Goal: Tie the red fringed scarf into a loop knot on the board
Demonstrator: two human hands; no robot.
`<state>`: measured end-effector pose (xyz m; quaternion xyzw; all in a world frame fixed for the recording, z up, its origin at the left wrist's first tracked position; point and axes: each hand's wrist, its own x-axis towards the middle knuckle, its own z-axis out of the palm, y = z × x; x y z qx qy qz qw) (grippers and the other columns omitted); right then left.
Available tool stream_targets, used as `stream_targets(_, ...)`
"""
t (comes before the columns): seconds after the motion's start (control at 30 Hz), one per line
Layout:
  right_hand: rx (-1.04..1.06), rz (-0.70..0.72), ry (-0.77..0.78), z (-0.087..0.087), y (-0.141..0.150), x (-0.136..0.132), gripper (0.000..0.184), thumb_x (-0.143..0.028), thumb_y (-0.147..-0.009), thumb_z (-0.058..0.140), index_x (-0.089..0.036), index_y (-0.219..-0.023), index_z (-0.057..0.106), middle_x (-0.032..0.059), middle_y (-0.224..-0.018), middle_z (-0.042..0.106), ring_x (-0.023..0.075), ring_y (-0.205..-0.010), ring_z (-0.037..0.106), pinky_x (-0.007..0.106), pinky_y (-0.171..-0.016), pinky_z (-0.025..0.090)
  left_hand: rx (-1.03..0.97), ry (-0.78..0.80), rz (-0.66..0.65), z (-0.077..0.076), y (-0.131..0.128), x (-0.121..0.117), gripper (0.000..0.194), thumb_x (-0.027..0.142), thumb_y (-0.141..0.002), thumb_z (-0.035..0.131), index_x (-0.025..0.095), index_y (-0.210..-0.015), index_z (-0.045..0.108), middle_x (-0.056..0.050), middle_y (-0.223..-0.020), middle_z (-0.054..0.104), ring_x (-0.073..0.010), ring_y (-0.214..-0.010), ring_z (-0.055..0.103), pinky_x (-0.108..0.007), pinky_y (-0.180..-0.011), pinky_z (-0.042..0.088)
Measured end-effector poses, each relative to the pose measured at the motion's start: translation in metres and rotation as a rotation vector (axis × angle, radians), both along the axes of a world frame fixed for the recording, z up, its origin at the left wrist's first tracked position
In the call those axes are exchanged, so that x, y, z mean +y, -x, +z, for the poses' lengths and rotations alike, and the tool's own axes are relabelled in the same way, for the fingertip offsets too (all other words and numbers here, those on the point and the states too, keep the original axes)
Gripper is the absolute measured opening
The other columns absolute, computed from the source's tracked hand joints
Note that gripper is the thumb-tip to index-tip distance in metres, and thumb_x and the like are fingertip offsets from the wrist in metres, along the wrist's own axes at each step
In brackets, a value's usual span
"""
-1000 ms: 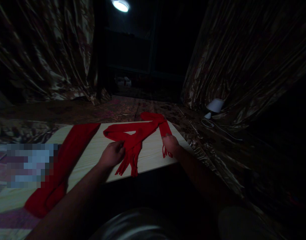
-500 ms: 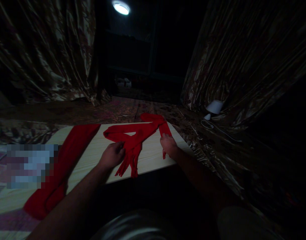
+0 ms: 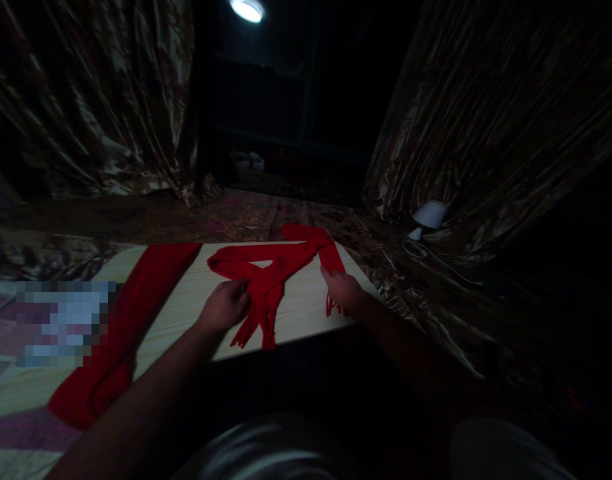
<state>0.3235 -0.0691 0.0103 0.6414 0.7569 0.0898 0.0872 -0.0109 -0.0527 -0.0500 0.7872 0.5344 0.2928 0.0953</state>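
A red fringed scarf [image 3: 292,262] lies looped and crossed over itself on a pale wood-grain table [image 3: 181,308]. Part of it runs over the far edge. My left hand [image 3: 225,305] is closed at the left side of the crossed part, thumb and fingers together on the fabric just above two fringed tails. On the right, my right hand [image 3: 345,291] rests over another fringed end of red fabric, one digit stretched out to the left; its other fingers are partly hidden. Fringe shows below that hand.
A long folded red knit piece [image 3: 149,293] lies across the table's left part, beside a blurred-out patch [image 3: 63,323]. A small white lamp [image 3: 430,215] with a cord stands beyond the right edge. Patterned curtains [image 3: 151,100] hang at the back around a dark window.
My right hand has shifted slightly right on the fabric end, and one digit now points out. More fringe shows beneath it. My left hand stays at the crossed part.
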Motion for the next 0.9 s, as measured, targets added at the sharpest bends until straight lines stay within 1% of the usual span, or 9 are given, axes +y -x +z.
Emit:
stream_targets(0.17, 0.063, -0.201, 0.105, 0.0, -0.009, 0.009, 0.033, -0.016, -0.086, 0.056, -0.01, -0.118, 0.061, 0.0199, -0.109, 0.072, 0.0259, -0.099, 0.07, 0.029, -0.077, 0.05, 0.003, -0.003, -0.005, 0.0, 0.001, 0.0, 0.053, 0.038, -0.088, 0.043, 0.01, -0.128, 0.065, -0.015, -0.121, 0.071, -0.0288, -0.111, 0.065, -0.038, -0.097, 0.049)
stream_targets(0.27, 0.108, -0.158, 0.134, 0.0, -0.016, 0.013, 0.022, -0.018, -0.084, 0.059, -0.013, -0.104, 0.067, 0.0164, -0.105, 0.073, 0.0234, -0.095, 0.07, 0.025, -0.07, 0.047, 0.0, -0.002, -0.007, 0.001, 0.001, -0.001, 0.052, 0.038, -0.089, 0.044, 0.011, -0.127, 0.066, -0.015, -0.12, 0.071, -0.0278, -0.111, 0.065, -0.036, -0.097, 0.049)
stream_targets(0.37, 0.228, -0.08, 0.205, 0.003, -0.024, 0.009, 0.013, -0.018, -0.082, 0.06, -0.014, -0.09, 0.069, 0.0094, -0.09, 0.074, 0.0176, -0.079, 0.067, 0.022, -0.061, 0.041, -0.002, 0.014, -0.002, 0.002, 0.0, -0.001, 0.051, 0.038, -0.089, 0.044, 0.012, -0.127, 0.066, -0.014, -0.121, 0.071, -0.0268, -0.11, 0.065, -0.035, -0.098, 0.048)
stream_targets(0.5, 0.47, 0.047, 0.5, 0.012, -0.037, -0.004, 0.009, -0.017, -0.079, 0.062, -0.014, -0.081, 0.07, 0.0011, -0.074, 0.07, 0.0112, -0.063, 0.059, 0.019, -0.057, 0.038, -0.003, 0.021, 0.013, 0.002, -0.001, -0.002, 0.05, 0.037, -0.088, 0.044, 0.014, -0.127, 0.066, -0.013, -0.121, 0.071, -0.0268, -0.11, 0.066, -0.036, -0.098, 0.048)
stream_targets(0.57, 0.58, 0.074, 0.685, 0.017, -0.044, -0.011, 0.015, -0.017, -0.075, 0.063, -0.015, -0.087, 0.072, -0.0004, -0.074, 0.07, 0.0109, -0.063, 0.06, 0.019, -0.058, 0.04, 0.001, 0.012, 0.001, 0.002, -0.001, -0.001, 0.05, 0.037, -0.088, 0.044, 0.014, -0.127, 0.066, -0.013, -0.12, 0.072, -0.0268, -0.109, 0.066, -0.035, -0.097, 0.048)
stream_targets(0.63, 0.657, 0.066, 0.783, 0.02, -0.051, -0.016, 0.023, -0.017, -0.074, 0.064, -0.015, -0.094, 0.073, -0.0004, -0.076, 0.071, 0.0114, -0.064, 0.061, 0.019, -0.058, 0.042, 0.007, 0.001, -0.004, 0.001, -0.001, 0.0, 0.051, 0.038, -0.088, 0.044, 0.012, -0.127, 0.066, -0.014, -0.12, 0.071, -0.0275, -0.109, 0.066, -0.036, -0.097, 0.048)
stream_targets(0.7, 0.681, 0.05, 0.693, 0.02, -0.057, -0.017, 0.024, -0.015, -0.075, 0.062, -0.014, -0.096, 0.074, 0.0007, -0.077, 0.072, 0.0114, -0.064, 0.061, 0.018, -0.058, 0.042, 0.012, -0.007, -0.003, -0.001, 0.0, 0.001, 0.052, 0.038, -0.088, 0.043, 0.012, -0.127, 0.066, -0.015, -0.121, 0.071, -0.0284, -0.11, 0.066, -0.037, -0.098, 0.048)
stream_targets(0.83, 0.636, -0.037, 0.225, 0.009, -0.064, -0.01, 0.028, -0.007, -0.08, 0.052, -0.013, -0.094, 0.075, 0.0044, -0.087, 0.075, 0.0112, -0.071, 0.062, 0.017, -0.061, 0.041, 0.03, 0.009, 0.008, -0.003, 0.001, 0.002, 0.053, 0.04, -0.089, 0.044, 0.012, -0.129, 0.064, -0.015, -0.122, 0.07, -0.0283, -0.113, 0.064, -0.037, -0.099, 0.048)
stream_targets(0.9, 0.61, -0.054, 0.135, 0.003, -0.064, -0.007, 0.032, -0.005, -0.081, 0.05, -0.014, -0.099, 0.075, 0.0051, -0.094, 0.076, 0.0118, -0.076, 0.064, 0.018, -0.065, 0.043, 0.039, 0.014, 0.016, -0.004, 0.002, 0.003, 0.053, 0.041, -0.089, 0.044, 0.012, -0.129, 0.064, -0.015, -0.123, 0.07, -0.0278, -0.114, 0.065, -0.036, -0.098, 0.049)
